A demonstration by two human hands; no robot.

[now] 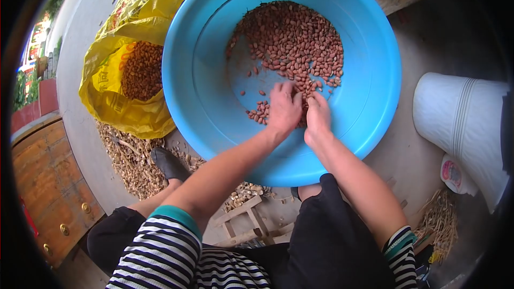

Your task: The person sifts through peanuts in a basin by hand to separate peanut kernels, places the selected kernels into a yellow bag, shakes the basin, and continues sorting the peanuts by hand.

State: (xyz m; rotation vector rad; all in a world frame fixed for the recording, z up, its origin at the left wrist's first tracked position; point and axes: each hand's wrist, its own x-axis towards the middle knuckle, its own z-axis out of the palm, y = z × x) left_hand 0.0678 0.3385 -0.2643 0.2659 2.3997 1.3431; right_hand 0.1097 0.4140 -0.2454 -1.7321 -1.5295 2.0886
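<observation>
A large blue plastic basin (369, 75) holds a heap of shelled, reddish-brown peanuts (292, 37), spread mostly over its far and right floor. Both my hands are low inside it, close together at the near edge of the heap. My left hand (286, 106) is palm down, its bent fingers a little apart and touching peanuts. Beside it my right hand (318, 113) is cupped on its side, fingers together against peanuts between the two hands; its palm is partly hidden. A few loose peanuts lie left of my left hand.
Left of the basin stands an open yellow bag (96, 83) with more peanuts in it. Empty shells (128, 163) litter the floor below. A wooden frame (243, 222) lies between my legs. At right are a white container (455, 112) and dry stalks (439, 222); a wooden cabinet (48, 187) is at left.
</observation>
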